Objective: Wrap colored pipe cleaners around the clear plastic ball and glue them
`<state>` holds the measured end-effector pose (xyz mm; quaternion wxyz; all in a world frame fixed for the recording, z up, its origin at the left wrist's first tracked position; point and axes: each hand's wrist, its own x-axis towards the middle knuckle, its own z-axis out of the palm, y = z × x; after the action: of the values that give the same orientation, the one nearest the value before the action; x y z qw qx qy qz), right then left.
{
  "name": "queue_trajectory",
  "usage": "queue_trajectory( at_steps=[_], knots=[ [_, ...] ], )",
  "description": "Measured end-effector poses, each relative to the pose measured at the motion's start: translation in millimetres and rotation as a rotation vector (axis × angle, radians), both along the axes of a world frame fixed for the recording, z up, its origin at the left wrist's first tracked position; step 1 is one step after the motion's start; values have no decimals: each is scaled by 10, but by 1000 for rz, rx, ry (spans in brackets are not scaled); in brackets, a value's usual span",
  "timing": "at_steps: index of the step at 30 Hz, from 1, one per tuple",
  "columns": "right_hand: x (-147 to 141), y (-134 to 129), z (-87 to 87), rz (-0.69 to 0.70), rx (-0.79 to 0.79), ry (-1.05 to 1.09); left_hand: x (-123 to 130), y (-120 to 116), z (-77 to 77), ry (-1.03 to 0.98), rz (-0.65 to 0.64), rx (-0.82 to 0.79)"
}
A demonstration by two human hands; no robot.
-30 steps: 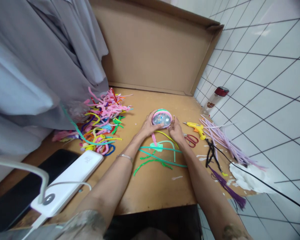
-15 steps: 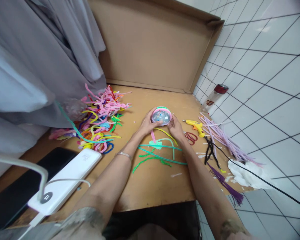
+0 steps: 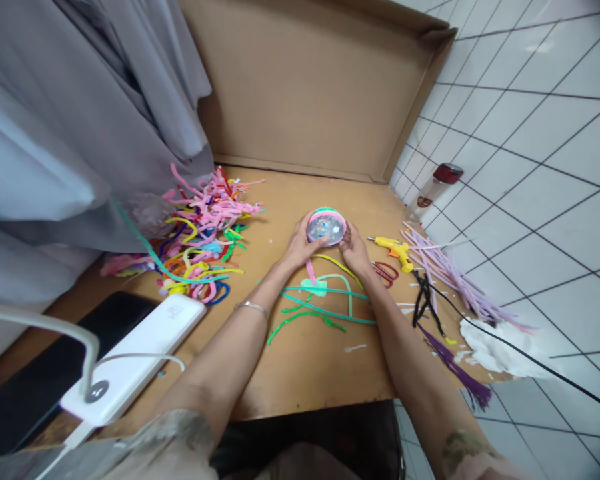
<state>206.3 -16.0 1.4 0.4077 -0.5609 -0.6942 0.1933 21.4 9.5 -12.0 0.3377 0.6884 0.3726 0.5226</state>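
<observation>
Between my hands is a round, clear plastic dome [image 3: 326, 230] with pink and green fuzzy strips around its upper rim. Small blue and white bits show through it. My left hand [image 3: 300, 243] grips its left side, thumb across the front. On the right edge, the bent fingers of my right hand [image 3: 353, 245] press against it. Just below lie a yellow pipe cleaner [image 3: 337, 261], several teal pipe cleaners [image 3: 310, 308], a mint-green patch [image 3: 314, 287] with a pink strip, and twisted green pieces [image 3: 300, 319].
A heap of coloured pipe cleaners [image 3: 205, 227] lies left. To the right are a yellow glue gun [image 3: 393, 252], red-handled scissors [image 3: 386, 273], lilac pipe cleaners [image 3: 450, 280] and a bottle [image 3: 433, 191]. A white power bank [image 3: 140, 360] sits front left; cardboard [image 3: 310, 93] stands behind.
The dome is still held in both hands, with little change in their grip. The whole view has shifted slightly.
</observation>
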Motion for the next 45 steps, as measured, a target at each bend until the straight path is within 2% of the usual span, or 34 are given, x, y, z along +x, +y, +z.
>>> queue_trajectory(
  at_steps=[6, 13, 16, 21, 24, 33, 39, 41, 45],
  knots=[
    [11, -6, -16, -54, -16, 130, -23, -11, 12, 21, 0, -37],
    [-7, -54, 32, -81, -10, 136, -41, 10, -20, -30, 11, -58],
    [-8, -87, 55, -107, -9, 122, -49, 7, -26, -65, 69, -68],
    [-17, -153, 118, -184, 12, 84, -118, -2, 5, -103, 291, -64],
    [-14, -172, 139, -224, 35, 81, -169, 6, 8, -139, 380, -85],
    [-6, -191, 165, -279, 96, 63, -184, 91, -114, -49, 426, -142],
    [-1, -328, 405, -472, 27, -32, -222, 19, -55, 118, 459, -156],
    [-2, -387, 508, -433, -15, -70, -255, -14, -7, 134, 459, -186],
    [-45, -494, 636, -149, -224, -250, -320, -50, 72, 74, 493, -208]
  ],
)
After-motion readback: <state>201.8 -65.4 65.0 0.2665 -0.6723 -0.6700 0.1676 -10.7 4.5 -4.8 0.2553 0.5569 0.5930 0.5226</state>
